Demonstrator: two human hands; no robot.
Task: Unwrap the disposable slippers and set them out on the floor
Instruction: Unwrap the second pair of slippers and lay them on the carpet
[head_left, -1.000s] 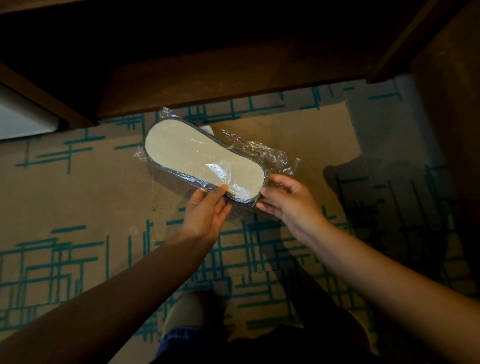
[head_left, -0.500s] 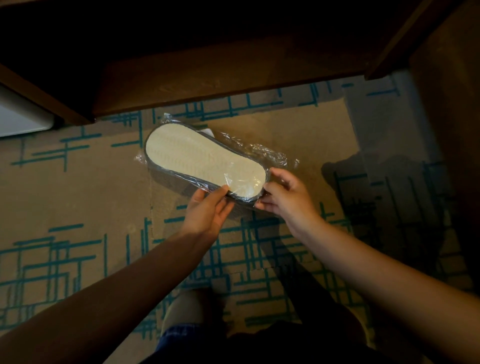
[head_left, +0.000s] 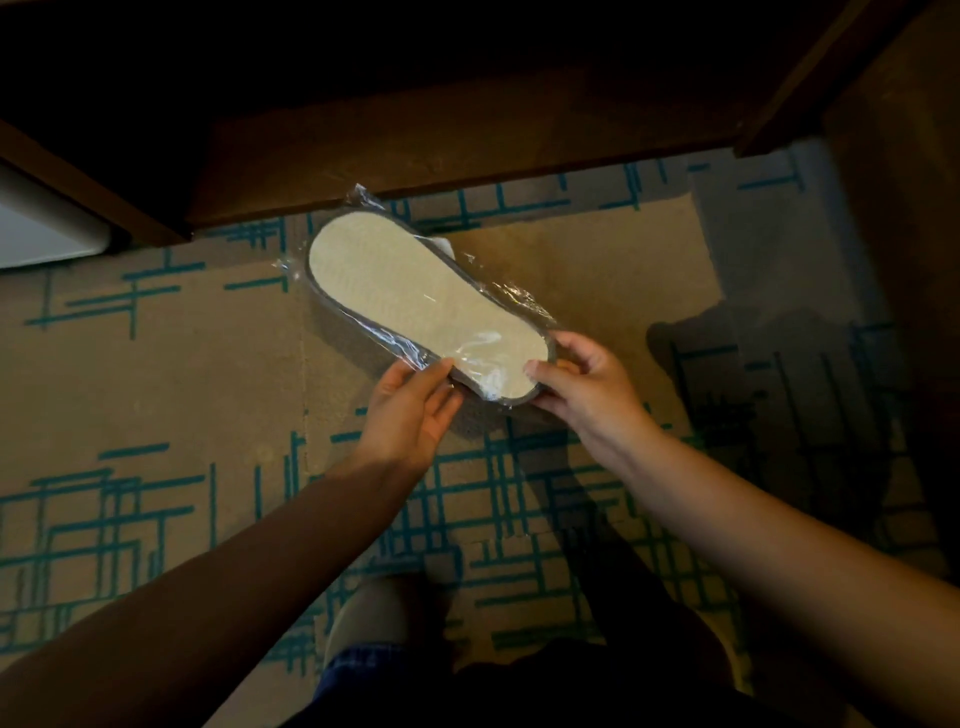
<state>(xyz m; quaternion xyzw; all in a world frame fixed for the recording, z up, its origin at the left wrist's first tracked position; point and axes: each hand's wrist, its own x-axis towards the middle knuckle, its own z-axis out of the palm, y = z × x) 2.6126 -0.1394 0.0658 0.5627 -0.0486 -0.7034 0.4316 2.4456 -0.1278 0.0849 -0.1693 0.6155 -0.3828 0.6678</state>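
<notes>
A pack of disposable slippers (head_left: 410, 301) is held above the carpet, pale sole facing up with a grey rim, sealed in clear crinkled plastic wrap (head_left: 524, 301). It points away to the upper left. My left hand (head_left: 410, 410) grips the near left edge of the pack, thumb on top. My right hand (head_left: 587, 384) pinches the near heel end, fingers curled around the wrapped edge. Only one sole shows; whatever lies beneath it is hidden.
Below is a beige carpet (head_left: 156, 374) with teal line patterns. Dark wooden furniture (head_left: 441, 130) spans the top of the view, a wooden panel (head_left: 893, 218) stands at the right, and a white object (head_left: 36, 234) sits at far left. My foot (head_left: 379, 618) is near the bottom.
My right hand has closed in onto the heel end of the pack and now pinches it. The pack and my left hand have hardly moved.
</notes>
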